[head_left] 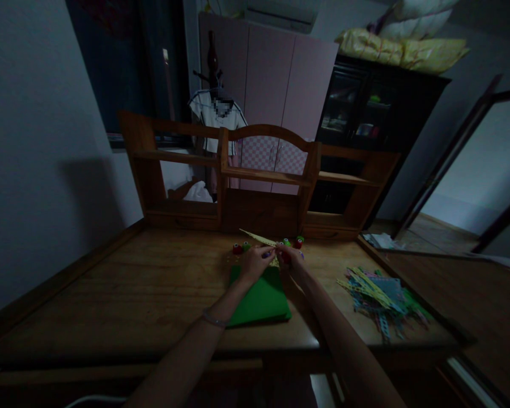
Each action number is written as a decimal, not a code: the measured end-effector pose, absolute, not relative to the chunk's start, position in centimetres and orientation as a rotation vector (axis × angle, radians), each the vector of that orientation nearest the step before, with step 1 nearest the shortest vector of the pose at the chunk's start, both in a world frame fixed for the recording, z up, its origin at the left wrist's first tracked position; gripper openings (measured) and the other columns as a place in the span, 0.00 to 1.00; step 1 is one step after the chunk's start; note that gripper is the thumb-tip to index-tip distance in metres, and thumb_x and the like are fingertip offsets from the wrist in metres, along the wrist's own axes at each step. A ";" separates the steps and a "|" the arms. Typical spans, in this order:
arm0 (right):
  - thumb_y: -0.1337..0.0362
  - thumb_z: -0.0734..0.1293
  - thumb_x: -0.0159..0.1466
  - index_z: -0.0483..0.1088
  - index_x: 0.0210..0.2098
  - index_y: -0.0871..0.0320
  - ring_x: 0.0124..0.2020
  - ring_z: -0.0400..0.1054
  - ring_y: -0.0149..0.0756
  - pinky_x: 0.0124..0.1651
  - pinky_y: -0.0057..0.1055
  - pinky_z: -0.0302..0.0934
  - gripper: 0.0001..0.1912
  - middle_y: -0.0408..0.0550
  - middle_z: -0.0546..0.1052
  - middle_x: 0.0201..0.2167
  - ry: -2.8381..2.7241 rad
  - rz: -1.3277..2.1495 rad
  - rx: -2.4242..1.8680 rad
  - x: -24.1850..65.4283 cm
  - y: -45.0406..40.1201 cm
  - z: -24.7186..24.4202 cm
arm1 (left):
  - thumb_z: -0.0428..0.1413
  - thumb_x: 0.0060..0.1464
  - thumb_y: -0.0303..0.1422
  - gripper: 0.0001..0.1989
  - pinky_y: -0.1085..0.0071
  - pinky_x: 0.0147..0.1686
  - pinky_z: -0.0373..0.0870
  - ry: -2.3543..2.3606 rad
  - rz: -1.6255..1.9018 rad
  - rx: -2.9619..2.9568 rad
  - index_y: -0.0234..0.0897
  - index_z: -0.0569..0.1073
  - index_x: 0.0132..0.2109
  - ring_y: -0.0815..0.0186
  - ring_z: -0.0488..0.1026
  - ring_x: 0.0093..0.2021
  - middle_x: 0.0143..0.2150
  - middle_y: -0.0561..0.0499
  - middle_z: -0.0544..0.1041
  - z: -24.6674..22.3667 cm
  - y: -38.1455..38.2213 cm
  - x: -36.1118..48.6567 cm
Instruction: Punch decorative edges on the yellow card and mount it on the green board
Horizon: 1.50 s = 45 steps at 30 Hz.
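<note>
A thin yellow paper strip (258,238) slants up and left from the fingertips of both hands. My left hand (253,264) is closed, its fingers pinching near the strip's lower end. Close beside it, my right hand (294,262) is also closed at that end; a small red object (285,257) shows at its fingers, partly hidden. Small yellow bits (274,262) lie beneath the fingertips. Under my left forearm lies a flat green block-like pad or box (261,297). Just beyond the hands stand small red (237,249) and green objects (286,242) with eye-like white spots.
A pile of yellow, blue and green perforated strips (378,294) lies on the right of the wooden table (123,283). A wooden shelf unit (263,177) stands along the table's back edge. The room is dim.
</note>
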State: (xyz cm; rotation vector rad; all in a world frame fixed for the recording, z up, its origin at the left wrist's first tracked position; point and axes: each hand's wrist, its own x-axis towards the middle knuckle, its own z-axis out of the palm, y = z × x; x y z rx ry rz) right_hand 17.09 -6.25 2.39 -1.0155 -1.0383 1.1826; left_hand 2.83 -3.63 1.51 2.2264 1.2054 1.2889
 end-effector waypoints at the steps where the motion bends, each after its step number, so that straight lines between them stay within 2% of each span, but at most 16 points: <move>1: 0.51 0.71 0.50 0.63 0.21 0.57 0.13 0.46 0.22 0.15 0.25 0.37 0.18 0.37 0.58 0.13 -1.024 1.185 -0.998 17.1 -6.3 2.4 | 0.56 0.53 0.38 0.12 0.74 0.36 0.66 1.214 1.285 2.234 0.43 0.78 0.44 0.67 0.74 0.35 0.35 0.49 0.79 1.6 -3.7 2.8; 6: 0.55 0.73 0.48 0.62 0.20 0.57 0.14 0.48 0.23 0.16 0.24 0.40 0.17 0.37 0.60 0.14 -0.995 1.222 -0.909 17.2 -6.2 2.4 | 0.56 0.53 0.36 0.11 0.74 0.36 0.66 1.148 1.302 2.236 0.42 0.79 0.43 0.66 0.74 0.35 0.36 0.49 0.80 1.4 -3.6 2.8; 15: 0.59 0.71 0.51 0.60 0.19 0.58 0.14 0.45 0.21 0.16 0.23 0.36 0.17 0.35 0.56 0.13 -1.007 1.293 -0.824 17.6 -6.0 2.2 | 0.56 0.53 0.36 0.11 0.74 0.35 0.66 1.094 1.312 2.186 0.39 0.79 0.41 0.66 0.75 0.34 0.35 0.49 0.81 1.4 -3.5 3.0; 19: 0.59 0.70 0.52 0.59 0.18 0.58 0.14 0.43 0.21 0.16 0.24 0.35 0.17 0.35 0.55 0.13 -1.042 1.296 -0.827 17.5 -6.2 2.3 | 0.56 0.53 0.36 0.11 0.75 0.33 0.66 1.111 1.265 2.113 0.38 0.79 0.40 0.66 0.76 0.34 0.35 0.49 0.81 1.6 -3.6 2.8; 26: 0.53 0.69 0.51 0.61 0.20 0.57 0.13 0.44 0.22 0.15 0.25 0.35 0.17 0.36 0.58 0.12 -1.015 1.293 -0.910 17.6 -5.8 2.5 | 0.55 0.53 0.34 0.10 0.73 0.37 0.67 1.114 1.259 2.108 0.39 0.79 0.40 0.65 0.75 0.37 0.36 0.48 0.80 1.7 -3.6 3.0; 30: 0.52 0.69 0.51 0.62 0.21 0.58 0.13 0.46 0.22 0.15 0.24 0.35 0.17 0.37 0.61 0.13 -1.010 1.277 -0.920 17.5 -6.0 2.5 | 0.55 0.53 0.35 0.10 0.73 0.34 0.67 1.240 1.261 2.110 0.36 0.79 0.35 0.65 0.74 0.32 0.31 0.47 0.80 1.4 -3.0 3.0; 34: 0.51 0.68 0.53 0.64 0.22 0.59 0.12 0.46 0.22 0.15 0.24 0.33 0.17 0.38 0.61 0.13 -1.057 1.231 -0.938 17.5 -6.1 2.3 | 0.55 0.51 0.30 0.08 0.70 0.34 0.67 1.349 1.227 2.012 0.32 0.77 0.30 0.63 0.75 0.31 0.28 0.44 0.79 1.3 -2.6 3.0; 37: 0.51 0.68 0.53 0.65 0.22 0.59 0.12 0.45 0.23 0.15 0.25 0.33 0.17 0.37 0.60 0.13 -1.080 1.189 -0.988 17.5 -6.0 2.1 | 0.55 0.50 0.28 0.07 0.69 0.39 0.69 1.150 1.219 1.920 0.32 0.77 0.35 0.62 0.76 0.37 0.33 0.45 0.80 1.6 -3.0 3.2; 41: 0.52 0.69 0.51 0.66 0.22 0.58 0.15 0.50 0.26 0.17 0.25 0.38 0.15 0.39 0.64 0.16 -1.101 1.054 -1.021 17.6 -6.0 2.1 | 0.54 0.53 0.32 0.14 0.67 0.47 0.69 0.783 1.217 1.837 0.34 0.75 0.46 0.62 0.74 0.45 0.43 0.46 0.79 2.3 -4.1 3.4; 45: 0.54 0.69 0.52 0.67 0.20 0.58 0.19 0.54 0.28 0.20 0.26 0.43 0.14 0.40 0.67 0.20 -1.169 0.954 -1.043 17.7 -6.3 2.4 | 0.49 0.59 0.37 0.15 0.67 0.51 0.68 0.760 1.292 1.769 0.37 0.75 0.47 0.63 0.73 0.48 0.47 0.47 0.77 2.8 -4.7 3.2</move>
